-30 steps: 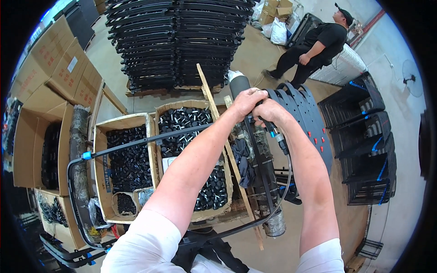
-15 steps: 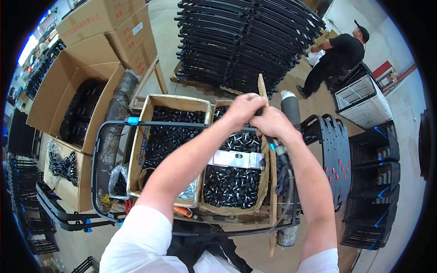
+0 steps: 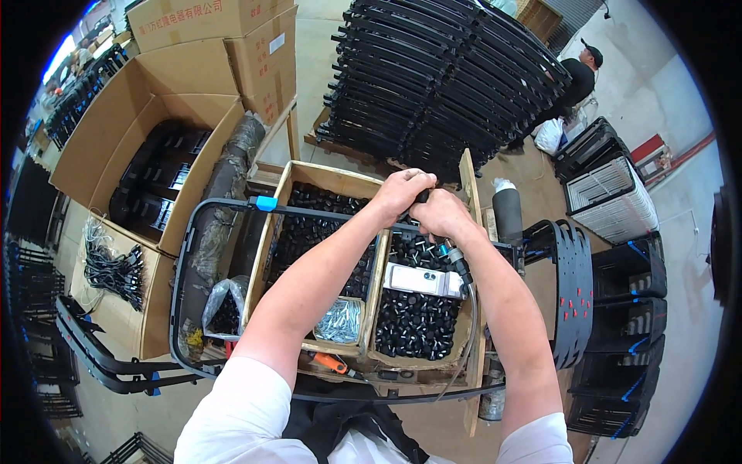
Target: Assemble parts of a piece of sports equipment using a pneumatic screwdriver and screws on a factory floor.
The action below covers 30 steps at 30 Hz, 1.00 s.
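My two hands are close together over the far bar of a black tubular frame (image 3: 325,213). My left hand (image 3: 404,195) is closed, its fingers curled around something mostly hidden beside a black rounded piece (image 3: 422,196). Beside it, my right hand (image 3: 447,214) grips a dark air tool, largely covered by the fingers. The tool's hose fitting (image 3: 457,259) sticks out below the right hand, toward me. Under the frame stand bins of black-headed screws (image 3: 413,329). A white smartphone (image 3: 417,280) lies on the right bin.
An orange-handled tool (image 3: 331,362) lies at the bins' near edge. A wooden board (image 3: 471,309) stands along their right side. Left is an open carton (image 3: 100,147) of black parts. Stacked black frames (image 3: 433,85) rise behind; a person (image 3: 581,77) is at the back right.
Both hands have moved left along the far bar, away from the wooden board, with the air tool and hose. The view has shifted. The person behind is now partly hidden by the stack.
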Each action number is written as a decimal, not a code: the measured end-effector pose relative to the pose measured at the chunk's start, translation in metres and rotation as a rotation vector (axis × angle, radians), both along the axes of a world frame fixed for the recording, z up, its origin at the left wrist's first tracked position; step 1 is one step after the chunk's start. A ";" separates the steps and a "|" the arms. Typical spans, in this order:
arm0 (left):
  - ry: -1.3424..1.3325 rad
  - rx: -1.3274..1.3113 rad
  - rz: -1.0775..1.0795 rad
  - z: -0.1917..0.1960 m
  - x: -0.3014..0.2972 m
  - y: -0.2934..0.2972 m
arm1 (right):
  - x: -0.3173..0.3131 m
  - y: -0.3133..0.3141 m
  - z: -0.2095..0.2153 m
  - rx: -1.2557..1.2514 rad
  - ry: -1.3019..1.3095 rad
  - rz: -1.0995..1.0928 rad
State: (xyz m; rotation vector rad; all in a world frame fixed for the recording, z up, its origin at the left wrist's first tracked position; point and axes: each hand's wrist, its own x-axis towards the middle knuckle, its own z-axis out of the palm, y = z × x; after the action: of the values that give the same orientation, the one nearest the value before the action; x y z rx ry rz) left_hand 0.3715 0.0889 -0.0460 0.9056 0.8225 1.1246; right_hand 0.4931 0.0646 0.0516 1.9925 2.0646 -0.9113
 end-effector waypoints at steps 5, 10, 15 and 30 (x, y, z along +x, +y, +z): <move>0.041 0.016 -0.019 -0.001 -0.005 0.003 | -0.003 0.003 -0.008 0.028 0.011 -0.024; 0.010 -0.020 0.002 -0.003 -0.004 0.001 | -0.007 -0.001 0.000 -0.015 0.008 -0.032; 0.029 -0.047 -0.022 -0.005 0.000 0.002 | 0.002 0.005 -0.011 -0.028 0.002 -0.029; 0.057 -0.016 -0.066 -0.011 -0.010 -0.010 | -0.002 0.002 -0.020 -0.072 0.035 -0.025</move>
State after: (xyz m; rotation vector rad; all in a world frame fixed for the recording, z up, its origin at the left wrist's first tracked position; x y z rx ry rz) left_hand 0.3619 0.0784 -0.0575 0.9487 0.8415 1.0371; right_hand 0.4907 0.0665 0.0321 1.9845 1.9990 -1.0169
